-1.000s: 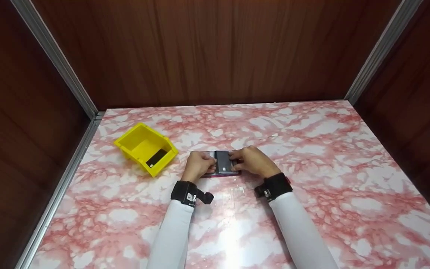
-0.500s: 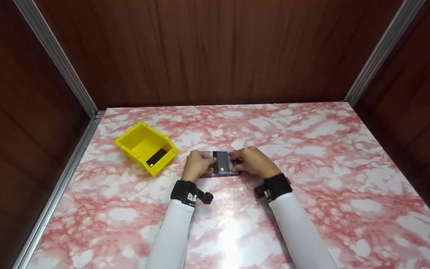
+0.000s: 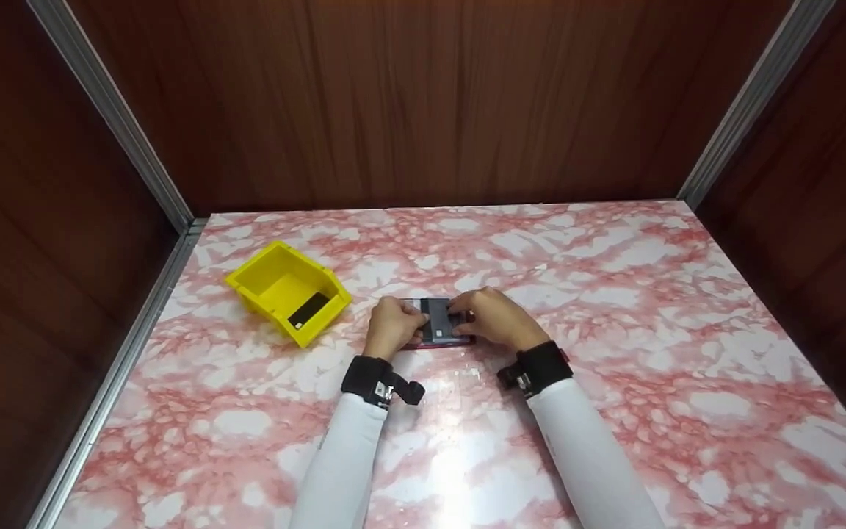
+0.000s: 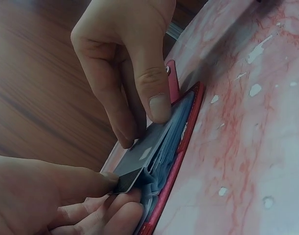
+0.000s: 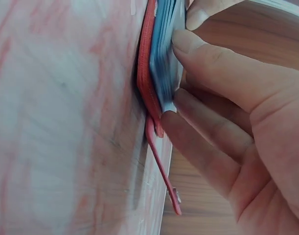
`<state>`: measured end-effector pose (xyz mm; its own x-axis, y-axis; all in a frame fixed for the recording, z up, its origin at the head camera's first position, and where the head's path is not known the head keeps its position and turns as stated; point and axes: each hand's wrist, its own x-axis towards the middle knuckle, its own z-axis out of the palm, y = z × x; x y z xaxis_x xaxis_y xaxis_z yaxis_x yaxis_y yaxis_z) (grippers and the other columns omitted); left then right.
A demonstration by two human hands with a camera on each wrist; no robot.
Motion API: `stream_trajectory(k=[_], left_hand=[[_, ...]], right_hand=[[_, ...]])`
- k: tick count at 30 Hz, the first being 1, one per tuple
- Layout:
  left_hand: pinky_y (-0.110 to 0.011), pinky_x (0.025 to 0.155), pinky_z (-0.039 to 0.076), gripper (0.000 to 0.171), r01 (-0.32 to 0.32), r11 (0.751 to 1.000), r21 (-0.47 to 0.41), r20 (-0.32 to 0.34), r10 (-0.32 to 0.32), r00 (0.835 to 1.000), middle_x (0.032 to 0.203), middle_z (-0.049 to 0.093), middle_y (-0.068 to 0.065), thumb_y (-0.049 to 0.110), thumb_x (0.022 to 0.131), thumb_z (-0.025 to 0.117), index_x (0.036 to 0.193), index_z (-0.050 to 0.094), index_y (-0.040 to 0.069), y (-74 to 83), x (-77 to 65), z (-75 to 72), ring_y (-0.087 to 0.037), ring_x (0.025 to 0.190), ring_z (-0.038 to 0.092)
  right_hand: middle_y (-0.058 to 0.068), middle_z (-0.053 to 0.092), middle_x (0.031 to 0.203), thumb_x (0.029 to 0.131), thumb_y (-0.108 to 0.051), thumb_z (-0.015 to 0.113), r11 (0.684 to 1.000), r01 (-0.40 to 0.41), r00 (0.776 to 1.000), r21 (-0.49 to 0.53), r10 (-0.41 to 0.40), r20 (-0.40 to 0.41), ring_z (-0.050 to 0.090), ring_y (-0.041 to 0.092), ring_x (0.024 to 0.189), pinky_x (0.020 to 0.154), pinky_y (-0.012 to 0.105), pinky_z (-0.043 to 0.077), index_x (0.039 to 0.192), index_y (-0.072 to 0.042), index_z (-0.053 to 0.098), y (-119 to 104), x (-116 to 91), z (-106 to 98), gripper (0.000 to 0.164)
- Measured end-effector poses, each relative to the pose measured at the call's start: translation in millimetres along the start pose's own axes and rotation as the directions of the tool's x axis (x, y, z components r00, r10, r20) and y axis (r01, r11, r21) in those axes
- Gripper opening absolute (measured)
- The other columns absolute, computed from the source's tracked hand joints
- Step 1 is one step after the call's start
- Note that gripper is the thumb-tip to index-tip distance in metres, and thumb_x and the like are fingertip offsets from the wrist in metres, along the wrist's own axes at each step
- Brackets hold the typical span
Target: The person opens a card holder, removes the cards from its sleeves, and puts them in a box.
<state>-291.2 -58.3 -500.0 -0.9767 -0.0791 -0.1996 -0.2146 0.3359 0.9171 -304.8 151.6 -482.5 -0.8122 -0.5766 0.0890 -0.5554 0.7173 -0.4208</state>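
Observation:
A card holder with a red cover and a stack of clear sleeves lies open on the table. A grey card with a black strip along one edge and a small white mark lies at the top sleeve. My left hand pinches the black edge between thumb and fingers at the card's left side. From the right, my right hand holds the card holder's sleeves, its thumb on the top face and curled fingertips at their edge. The card's far side is partly hidden by it.
A yellow bin stands to the left, with a black card inside. The holder's red snap strap sticks out past its end. Brown wood-patterned walls border the pink marbled table.
The grey card shifted slightly left, then a little back to the right. My right fingers have moved left over the card's right part. My left hand has edged right, still pinching the card.

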Motion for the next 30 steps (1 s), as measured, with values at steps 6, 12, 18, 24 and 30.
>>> stream_trajectory(k=[6,12,18,24,30], left_hand=[[-0.019,0.047,0.055,0.009,-0.001,1.000,-0.006,0.004,0.001,1.000,0.064,0.064,0.001,0.005,0.094,0.080,0.094,0.078,-0.003,-0.2,0.3,0.2,-0.007,0.049,0.061],[-0.019,0.048,0.055,0.009,0.009,1.000,-0.004,0.011,-0.009,1.000,0.066,0.064,0.000,0.005,0.095,0.080,0.096,0.077,-0.003,0.4,-0.1,0.0,-0.006,0.049,0.061],[-0.018,0.047,0.054,0.009,0.009,1.000,-0.022,0.019,-0.009,1.000,0.067,0.064,0.000,0.004,0.095,0.078,0.097,0.078,-0.005,0.1,0.2,-0.7,-0.007,0.050,0.061],[-0.017,0.046,0.053,0.008,0.004,1.000,-0.015,0.015,-0.003,1.000,0.065,0.063,-0.001,0.003,0.095,0.078,0.096,0.077,-0.005,-0.2,1.5,-0.3,-0.007,0.049,0.060],[-0.020,0.049,0.056,0.008,0.025,1.000,-0.001,0.007,-0.025,1.000,0.070,0.064,-0.002,0.005,0.096,0.079,0.096,0.077,-0.003,1.3,0.8,-2.3,-0.008,0.052,0.062]], right_hand=[[0.011,0.081,0.126,0.091,-0.014,0.088,1.000,-0.006,1.000,0.007,0.006,0.001,0.077,0.027,0.118,0.105,0.046,0.061,0.121,-0.005,0.082,1.3,1.0,0.9,0.032],[0.012,0.081,0.128,0.091,-0.013,0.087,1.000,-0.024,1.000,0.019,0.024,0.002,0.077,0.029,0.120,0.106,0.047,0.061,0.122,-0.005,0.081,0.5,-0.1,0.8,0.033],[0.013,0.081,0.127,0.091,-0.014,0.088,1.000,0.000,1.000,0.018,0.001,-0.011,0.077,0.030,0.120,0.106,0.047,0.061,0.121,-0.003,0.081,2.3,-1.1,0.7,0.033],[0.014,0.081,0.127,0.091,-0.014,0.088,1.000,0.005,1.000,0.012,-0.004,-0.013,0.077,0.031,0.120,0.107,0.047,0.060,0.121,-0.003,0.081,4.3,-1.0,1.3,0.033],[0.015,0.079,0.132,0.091,-0.018,0.089,0.999,-0.030,1.000,0.023,0.030,0.007,0.075,0.033,0.126,0.111,0.048,0.058,0.124,-0.004,0.081,3.1,-1.1,0.6,0.037]])
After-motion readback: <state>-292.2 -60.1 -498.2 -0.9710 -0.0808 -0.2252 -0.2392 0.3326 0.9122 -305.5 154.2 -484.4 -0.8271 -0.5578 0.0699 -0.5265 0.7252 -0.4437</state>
